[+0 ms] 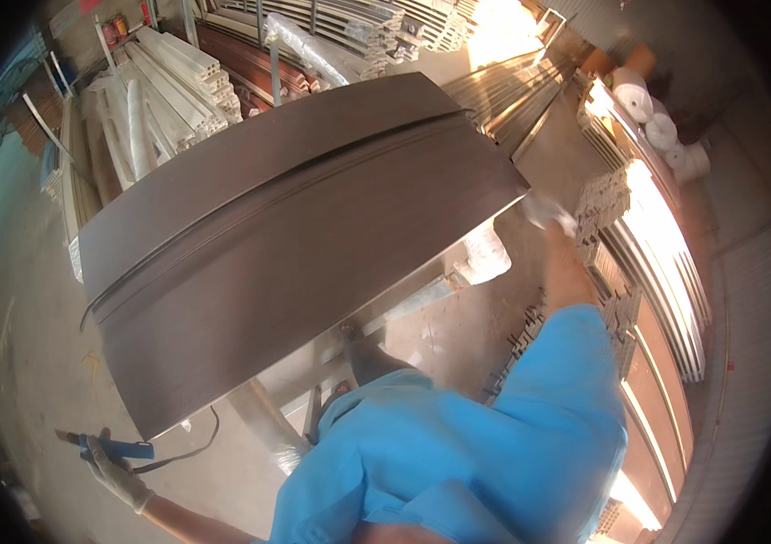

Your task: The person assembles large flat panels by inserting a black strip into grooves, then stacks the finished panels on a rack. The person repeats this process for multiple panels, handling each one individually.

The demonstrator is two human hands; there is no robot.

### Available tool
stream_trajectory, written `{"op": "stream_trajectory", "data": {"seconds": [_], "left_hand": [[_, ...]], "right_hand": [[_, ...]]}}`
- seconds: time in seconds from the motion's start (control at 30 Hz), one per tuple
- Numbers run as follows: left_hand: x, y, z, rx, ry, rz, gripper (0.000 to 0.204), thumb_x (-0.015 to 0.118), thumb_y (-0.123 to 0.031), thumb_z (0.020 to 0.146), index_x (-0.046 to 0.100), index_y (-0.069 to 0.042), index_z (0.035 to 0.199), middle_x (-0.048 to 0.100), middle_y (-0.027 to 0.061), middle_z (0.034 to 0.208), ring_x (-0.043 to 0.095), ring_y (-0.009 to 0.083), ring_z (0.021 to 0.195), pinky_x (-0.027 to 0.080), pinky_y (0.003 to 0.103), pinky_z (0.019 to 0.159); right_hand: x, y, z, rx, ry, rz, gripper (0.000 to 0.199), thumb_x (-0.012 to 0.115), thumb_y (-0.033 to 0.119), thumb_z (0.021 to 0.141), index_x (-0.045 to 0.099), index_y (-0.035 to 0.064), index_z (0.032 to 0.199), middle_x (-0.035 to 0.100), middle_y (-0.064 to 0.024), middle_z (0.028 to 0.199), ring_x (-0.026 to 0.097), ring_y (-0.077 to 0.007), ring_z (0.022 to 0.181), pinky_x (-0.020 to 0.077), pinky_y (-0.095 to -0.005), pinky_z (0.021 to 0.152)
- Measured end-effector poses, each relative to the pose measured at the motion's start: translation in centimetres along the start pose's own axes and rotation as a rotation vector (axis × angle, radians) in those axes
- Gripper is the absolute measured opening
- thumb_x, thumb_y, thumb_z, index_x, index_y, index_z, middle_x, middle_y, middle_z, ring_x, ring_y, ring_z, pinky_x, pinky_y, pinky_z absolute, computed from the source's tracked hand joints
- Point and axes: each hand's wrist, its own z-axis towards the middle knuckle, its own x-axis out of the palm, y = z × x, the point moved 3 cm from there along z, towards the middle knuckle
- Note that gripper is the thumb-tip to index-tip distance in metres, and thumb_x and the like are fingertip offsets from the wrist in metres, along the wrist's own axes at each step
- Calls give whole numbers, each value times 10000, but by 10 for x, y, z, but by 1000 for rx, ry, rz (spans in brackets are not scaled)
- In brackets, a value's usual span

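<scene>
Brown panel (295,245), gripped by right-hand fingers (544,210), hides the bench; left hand (118,471) clasps a blue tool (113,448).

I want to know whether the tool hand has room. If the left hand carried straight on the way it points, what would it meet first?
The gloved left hand with its blue-handled tool points left, low along the grey concrete floor. That way looks free to the picture's dark rim; the large dark brown panel lies above and right, though depth is unclear.

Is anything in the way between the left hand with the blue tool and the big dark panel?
Nothing visible. The gloved left hand holds a blue tool just below the dark brown panel's lower corner, with only bare floor between. The right hand is at the panel's far right edge.
</scene>
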Motion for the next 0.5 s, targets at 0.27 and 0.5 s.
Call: {"op": "stream_trajectory", "data": {"seconds": [0.27, 0.5], "left_hand": [[54, 31, 50, -49, 461, -116, 231, 597, -294, 997, 596, -64, 980, 482, -65, 787, 453, 38, 663, 334, 215, 547], [44, 24, 35, 170, 407, 100, 270, 617, -298, 986, 581, -30, 979, 516, -47, 818, 446, 56, 688, 360, 224, 585]], "right_hand": [[28, -61, -7, 125, -160, 818, 574, 551, 499, 971, 575, 45, 1321, 678, -160, 1173, 612, -284, 1163, 502, -400, 964], [-14, 133, -56, -401, -262, 582, 536, 595, 504, 916, 620, 98, 1264, 597, -119, 1341, 550, -299, 1254, 437, -420, 1051]]}}
